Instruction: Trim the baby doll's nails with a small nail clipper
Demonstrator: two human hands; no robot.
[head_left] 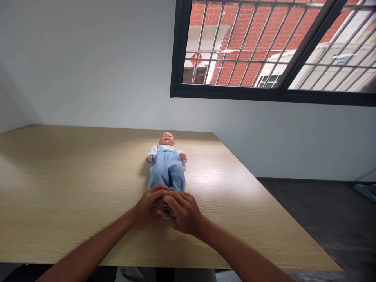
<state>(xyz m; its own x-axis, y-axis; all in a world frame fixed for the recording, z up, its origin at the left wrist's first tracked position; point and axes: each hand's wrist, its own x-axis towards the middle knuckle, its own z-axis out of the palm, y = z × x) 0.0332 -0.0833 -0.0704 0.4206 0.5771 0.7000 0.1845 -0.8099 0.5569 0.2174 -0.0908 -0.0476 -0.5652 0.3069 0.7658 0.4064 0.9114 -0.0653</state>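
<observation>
A baby doll in light blue overalls and a white top lies on its back on the wooden table, its head toward the wall. My left hand and my right hand meet just below its trouser legs, fingers curled and touching each other. The doll's feet are hidden behind them. Between my fingers shows a small dark, shiny thing, too small to name. Both hands are closed around that spot; what each one grips cannot be made out.
The pale wooden table reaches back to a white wall, and its right edge slants toward me above a dark floor. A dark-framed window with metal bars is set in the wall. A greenish object stands on the floor at far right.
</observation>
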